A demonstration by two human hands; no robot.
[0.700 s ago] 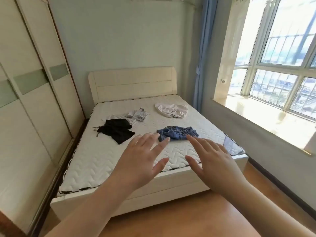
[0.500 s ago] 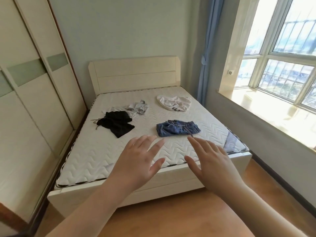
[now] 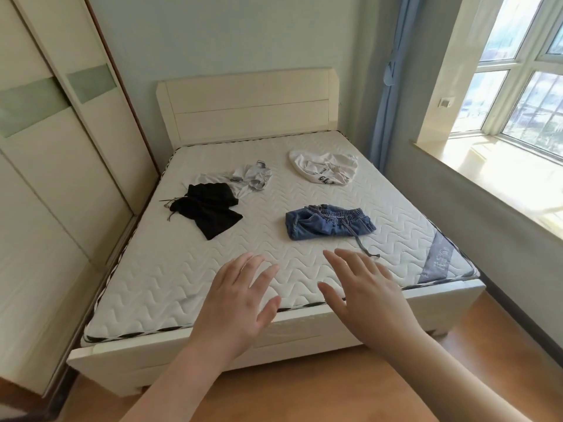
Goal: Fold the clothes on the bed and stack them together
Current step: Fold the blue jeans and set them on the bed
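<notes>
both hands out over the foot of the bed (image 3: 441,295), palms down, fingers straight and spread, holding nothing. left hand (image 3: 237,306) in front of the near mattress edge, right hand (image 3: 368,293) just beside it, a gap between the thumbs. neither touching any garment; whether touching the mattress, cannot tell.

four garments lying unfolded on the bare quilted mattress, none stacked:
- jeans (image 3: 329,222), crumpled, elastic waistband up, right of centre, nearest the right hand; drawstring trailing toward the fingers but apart from them.
- black shorts (image 3: 210,210), left of centre, cords sticking out toward the wardrobe side.
- grey top (image 3: 249,178), bunched, just behind the black shorts and touching them, possibly partly under them.
- white top (image 3: 323,167) with dark lettering, far right, toward the headboard, well apart from the rest.

wardrobe (image 3: 54,178) with sliding doors along the left of the bed. blue curtain (image 3: 387,86) at the far right corner, window (image 3: 524,65) and bright sill to the right. wood floor (image 3: 304,391) below the bed frame.
</notes>
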